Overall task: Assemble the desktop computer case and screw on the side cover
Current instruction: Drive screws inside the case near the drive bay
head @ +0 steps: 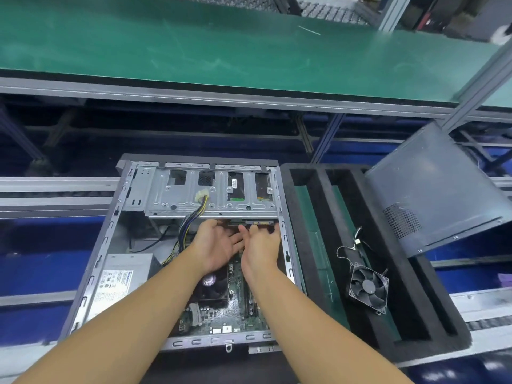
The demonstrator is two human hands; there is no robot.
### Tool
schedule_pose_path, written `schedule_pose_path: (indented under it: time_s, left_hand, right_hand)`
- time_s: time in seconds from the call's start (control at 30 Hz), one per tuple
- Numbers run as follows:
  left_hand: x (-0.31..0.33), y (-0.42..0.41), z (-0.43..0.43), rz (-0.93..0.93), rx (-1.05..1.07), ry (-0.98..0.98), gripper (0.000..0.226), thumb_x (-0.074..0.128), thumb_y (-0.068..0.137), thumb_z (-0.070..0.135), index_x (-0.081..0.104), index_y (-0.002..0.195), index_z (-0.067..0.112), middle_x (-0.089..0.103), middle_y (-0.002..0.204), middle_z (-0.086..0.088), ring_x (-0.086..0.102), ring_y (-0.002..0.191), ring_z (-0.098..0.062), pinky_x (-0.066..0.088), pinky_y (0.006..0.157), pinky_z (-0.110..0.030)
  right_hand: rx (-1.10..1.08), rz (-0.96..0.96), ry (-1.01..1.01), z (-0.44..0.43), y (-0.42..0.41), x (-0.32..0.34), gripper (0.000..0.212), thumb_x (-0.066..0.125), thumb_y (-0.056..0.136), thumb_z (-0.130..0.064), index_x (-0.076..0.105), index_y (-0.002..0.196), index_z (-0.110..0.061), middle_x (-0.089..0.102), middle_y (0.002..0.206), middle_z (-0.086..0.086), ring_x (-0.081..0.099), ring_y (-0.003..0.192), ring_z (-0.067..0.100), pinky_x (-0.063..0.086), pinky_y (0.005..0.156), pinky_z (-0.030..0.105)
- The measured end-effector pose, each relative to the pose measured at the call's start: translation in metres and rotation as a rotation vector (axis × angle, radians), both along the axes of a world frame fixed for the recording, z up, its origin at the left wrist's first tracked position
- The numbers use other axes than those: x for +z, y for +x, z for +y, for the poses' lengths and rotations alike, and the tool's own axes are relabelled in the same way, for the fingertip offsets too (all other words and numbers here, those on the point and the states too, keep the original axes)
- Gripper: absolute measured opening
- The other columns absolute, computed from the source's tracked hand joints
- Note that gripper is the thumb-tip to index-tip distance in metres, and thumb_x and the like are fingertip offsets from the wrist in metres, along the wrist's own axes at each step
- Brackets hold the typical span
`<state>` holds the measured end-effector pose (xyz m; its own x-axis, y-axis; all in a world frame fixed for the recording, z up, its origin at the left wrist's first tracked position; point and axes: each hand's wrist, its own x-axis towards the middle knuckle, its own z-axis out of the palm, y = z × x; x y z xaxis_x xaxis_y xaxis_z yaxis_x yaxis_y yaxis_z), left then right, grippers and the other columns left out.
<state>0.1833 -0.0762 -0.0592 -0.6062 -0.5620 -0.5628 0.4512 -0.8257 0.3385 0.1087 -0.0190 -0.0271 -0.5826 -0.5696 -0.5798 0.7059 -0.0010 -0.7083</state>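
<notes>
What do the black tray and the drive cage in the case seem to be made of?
The black tray looks like matte foam: thick, soft-edged walls, no shine. The drive cage looks like bare sheet metal, probably steel: silvery, stamped slots, folded edges.

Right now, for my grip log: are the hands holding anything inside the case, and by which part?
Left hand lies open, holding nothing. The right hand reaches fingertips to the connector under the drive cage; whether it pinches it cannot be told.
</notes>
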Motion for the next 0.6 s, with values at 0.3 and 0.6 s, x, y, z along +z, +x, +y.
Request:
schedule_pose_path:
  time_s: [0.3, 0.6]
  left_hand:
    - [-0.001, -0.001, 0.006, -0.008, 0.035, -0.002, 0.034, 0.032, 0.098, 0.017, 0.052, 0.119, 0.000, 0.065, 0.111, -0.023, 0.065, 0.069, -0.022, 0.048, 0.082, -0.037]
    - [0.002, -0.006, 0.018, -0.319, -0.056, -0.156, 0.021, 0.031, 0.061, -0.003, 0.047, 0.073, 0.002, 0.065, 0.079, -0.020, 0.061, 0.090, -0.034, 0.049, 0.079, -0.038]
  right_hand:
    - [0.133, 0.090, 0.081, 0.002, -0.003, -0.002, 0.074, 0.043, 0.106, 0.002, 0.007, 0.162, -0.030, 0.041, 0.153, 0.008, 0.069, 0.084, 0.011, 0.054, 0.073, 0.022]
    - [0.375, 0.350, 0.393, 0.013, 0.007, 0.015, 0.076, 0.050, 0.096, -0.007, 0.006, 0.155, -0.025, 0.046, 0.135, 0.010, 0.054, 0.115, 0.027, 0.046, 0.103, 0.041]
